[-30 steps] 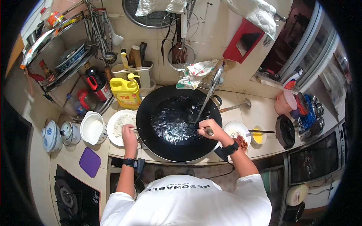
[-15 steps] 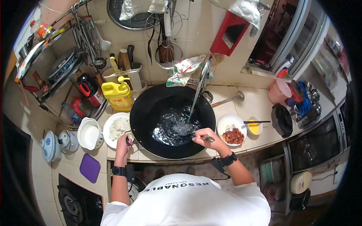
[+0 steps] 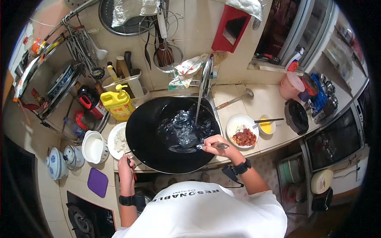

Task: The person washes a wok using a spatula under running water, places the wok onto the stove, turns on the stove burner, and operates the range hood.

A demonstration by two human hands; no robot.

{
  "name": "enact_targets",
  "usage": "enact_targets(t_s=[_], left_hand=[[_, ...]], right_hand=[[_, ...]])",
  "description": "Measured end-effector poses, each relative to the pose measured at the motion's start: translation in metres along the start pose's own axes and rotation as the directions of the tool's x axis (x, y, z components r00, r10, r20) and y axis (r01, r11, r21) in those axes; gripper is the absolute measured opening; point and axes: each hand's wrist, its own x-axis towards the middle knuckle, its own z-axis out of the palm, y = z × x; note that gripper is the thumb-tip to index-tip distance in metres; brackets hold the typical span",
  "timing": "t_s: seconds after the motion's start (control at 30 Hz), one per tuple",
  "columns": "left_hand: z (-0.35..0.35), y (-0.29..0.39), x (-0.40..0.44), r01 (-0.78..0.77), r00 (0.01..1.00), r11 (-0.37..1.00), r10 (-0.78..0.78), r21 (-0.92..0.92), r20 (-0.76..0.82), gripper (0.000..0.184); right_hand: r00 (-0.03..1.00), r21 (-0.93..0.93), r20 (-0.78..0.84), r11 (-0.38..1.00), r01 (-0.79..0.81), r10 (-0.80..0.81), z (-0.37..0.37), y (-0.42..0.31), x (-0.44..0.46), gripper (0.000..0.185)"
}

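Observation:
A large black wok [image 3: 139,146] sits below the faucet [image 3: 206,73], tilted toward me. Water [image 3: 180,127] runs into it in a thin stream and swirls about. Closed round the wok's handle at its near left rim is my left hand [image 3: 127,168]. My right hand [image 3: 216,146] grips a metal-handled cooking utensil [image 3: 201,146] over the right side of the wok. The utensil's head is in the water, and its shape cannot be made out.
A plate of rice [image 3: 119,141] stands close on the wok's left, beside a yellow jug [image 3: 118,105]. To the right are a bowl of chopped meat [image 3: 243,138], a small bowl of yellow liquid [image 3: 268,127] with chopsticks [image 3: 270,120] across it, and a ladle [image 3: 234,100].
The wok has tipped and come a little nearer to me. My left hand has gone lower with its handle. The utensil's head has moved nearer the wok's front side.

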Motion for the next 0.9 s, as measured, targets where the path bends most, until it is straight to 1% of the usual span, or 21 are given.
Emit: enact_targets(t_s=[0.07,0.1,0.13,0.2,0.23,0.27,0.3,0.33,0.37,0.43,0.5,0.53,0.6,0.63,0.67,0.7,0.73,0.77,0.8,0.87,0.9], left_hand=[[0.020,0.027,-0.028,0.009,1.000,0.997,-0.008,0.083,-0.011,0.023],[0.023,0.026,-0.032,-0.072,0.997,0.997,0.070,0.042,0.035,0.022],[0.032,0.028,-0.037,-0.068,0.997,0.997,0.068,0.037,0.022,0.022],[0.058,0.040,-0.044,-0.114,0.981,0.993,0.109,0.023,0.159,0.022],[0.065,0.036,-0.043,-0.075,0.980,0.996,0.081,-0.041,0.180,0.023],[0.066,0.034,-0.041,-0.080,0.983,0.993,0.093,-0.090,0.159,0.022],[0.065,0.037,-0.043,-0.065,0.986,0.995,0.076,-0.072,0.150,0.021],[0.063,0.039,-0.045,-0.051,0.988,0.997,0.057,-0.050,0.147,0.021],[0.059,0.037,-0.044,-0.055,0.987,0.998,0.061,-0.041,0.150,0.021],[0.050,0.031,-0.043,-0.021,0.992,0.997,0.031,-0.077,0.125,0.020],[0.052,0.032,-0.047,-0.023,0.992,0.997,0.031,-0.069,0.124,0.019],[0.053,0.032,-0.050,-0.024,0.992,0.997,0.033,-0.074,0.118,0.019],[0.053,0.032,-0.052,-0.027,0.992,0.997,0.036,-0.077,0.120,0.017],[0.053,0.032,-0.053,-0.035,0.992,0.996,0.045,-0.085,0.120,0.016],[0.052,0.032,-0.055,-0.037,0.993,0.995,0.047,-0.089,0.112,0.016],[0.051,0.032,-0.057,-0.041,0.990,0.995,0.053,-0.089,0.134,0.015],[0.049,0.032,-0.058,-0.047,0.986,0.995,0.060,-0.089,0.156,0.014],[0.048,0.030,-0.059,-0.058,0.984,0.993,0.073,-0.098,0.160,0.014],[0.047,0.030,-0.061,-0.059,0.986,0.993,0.074,-0.102,0.150,0.014],[0.046,0.031,-0.061,-0.049,0.986,0.995,0.062,-0.089,0.154,0.014],[0.045,0.031,-0.061,-0.050,0.987,0.994,0.064,-0.094,0.149,0.014]], right_hand=[[0.999,-0.069,0.028,0.997,-0.035,0.037,-0.003,-0.009,0.000,0.036],[0.999,-0.056,0.021,0.997,-0.047,0.048,-0.002,-0.012,-0.002,0.037],[0.998,-0.055,0.035,0.997,-0.048,0.049,-0.003,-0.011,-0.003,0.037],[0.988,-0.070,0.002,0.986,-0.151,0.152,-0.004,-0.010,-0.003,0.038],[0.989,-0.068,0.015,0.987,-0.145,0.147,-0.004,-0.010,-0.005,0.038],[0.987,-0.070,0.012,0.985,-0.160,0.161,-0.005,-0.011,-0.006,0.038],[0.985,-0.071,0.002,0.983,-0.170,0.170,-0.006,-0.011,-0.006,0.038],[0.992,-0.075,0.008,0.989,-0.127,0.128,-0.007,-0.010,-0.007,0.037],[0.992,-0.095,-0.005,0.987,-0.129,0.129,-0.009,-0.013,-0.007,0.037],[0.990,-0.103,-0.023,0.985,-0.141,0.140,-0.010,-0.015,-0.007,0.036],[0.998,-0.110,-0.010,0.992,-0.063,0.062,-0.012,-0.009,-0.004,0.037],[0.998,-0.106,-0.012,0.992,-0.066,0.065,-0.012,-0.010,-0.003,0.037],[0.991,-0.083,0.022,0.988,-0.131,0.133,-0.010,-0.012,0.002,0.037],[0.992,-0.045,0.030,0.991,-0.124,0.125,-0.009,-0.011,0.004,0.038],[0.992,-0.045,0.039,0.992,-0.122,0.124,-0.008,-0.017,0.005,0.038],[0.981,0.152,0.043,0.969,-0.196,0.191,-0.008,-0.030,0.005,0.038],[0.964,0.341,0.061,0.902,-0.263,0.258,-0.008,-0.042,0.007,0.039],[0.959,0.352,0.038,0.894,-0.277,0.281,-0.008,-0.049,0.007,0.039],[0.959,0.350,0.049,0.894,-0.279,0.280,-0.009,-0.053,0.009,0.039],[0.946,0.484,0.105,0.816,-0.318,0.306,-0.012,-0.058,0.012,0.040],[0.943,0.455,0.124,0.827,-0.330,0.308,-0.014,-0.063,0.013,0.041]])
